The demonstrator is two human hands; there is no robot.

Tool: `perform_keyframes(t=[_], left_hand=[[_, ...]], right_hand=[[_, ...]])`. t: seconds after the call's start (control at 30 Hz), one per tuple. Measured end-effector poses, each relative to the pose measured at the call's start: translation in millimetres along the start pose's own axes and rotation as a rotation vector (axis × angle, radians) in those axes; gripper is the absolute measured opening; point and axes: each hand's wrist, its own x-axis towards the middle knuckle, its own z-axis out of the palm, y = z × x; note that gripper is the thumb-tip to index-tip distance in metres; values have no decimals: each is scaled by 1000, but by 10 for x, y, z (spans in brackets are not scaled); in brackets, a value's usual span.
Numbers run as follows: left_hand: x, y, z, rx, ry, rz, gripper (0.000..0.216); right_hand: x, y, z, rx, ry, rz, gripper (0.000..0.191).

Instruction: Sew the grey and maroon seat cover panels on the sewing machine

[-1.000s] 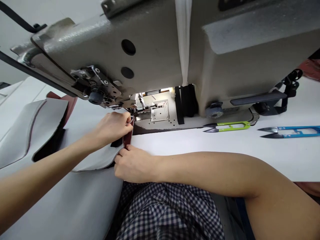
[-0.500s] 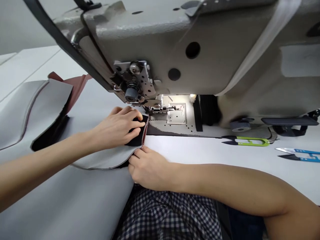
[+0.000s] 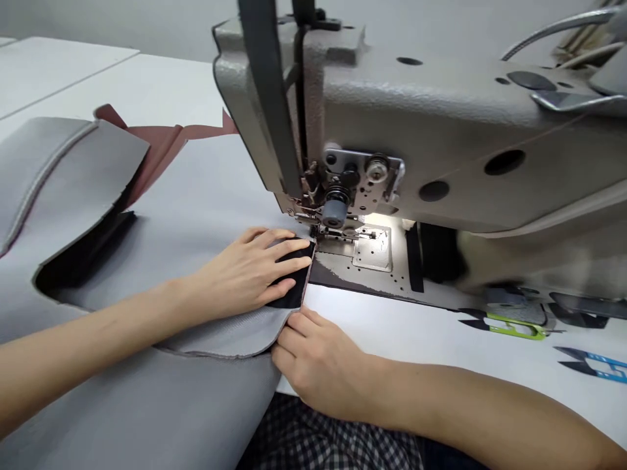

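My left hand (image 3: 249,271) lies flat, fingers stretched out, on a grey leather-like panel (image 3: 196,196) and on a black strip (image 3: 294,274) at its edge. The fingertips point at the presser foot (image 3: 321,230) of an industrial sewing machine (image 3: 416,130). My right hand (image 3: 318,362) pinches the near edge of the grey panel just below the black strip, at the table's front. A thin dark red edge runs along the black strip.
A lit needle plate (image 3: 375,251) lies under the machine's arm. Green thread snips (image 3: 509,324) and blue thread snips (image 3: 595,365) lie on the white table (image 3: 416,333) to the right. More grey panels and a dark red piece (image 3: 157,147) lie at the left.
My view has risen and swung left, so the machine's top shows. My left hand went from pinching the edge at the foot to lying flat on the black strip. My right hand kept its grip.
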Motion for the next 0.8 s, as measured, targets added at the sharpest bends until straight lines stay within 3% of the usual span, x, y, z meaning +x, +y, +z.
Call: perform_keyframes(t=[0.8], left_hand=[[43, -116, 84, -234, 10, -92, 36]], right_hand=[[12, 66, -3, 121, -125, 63, 22]])
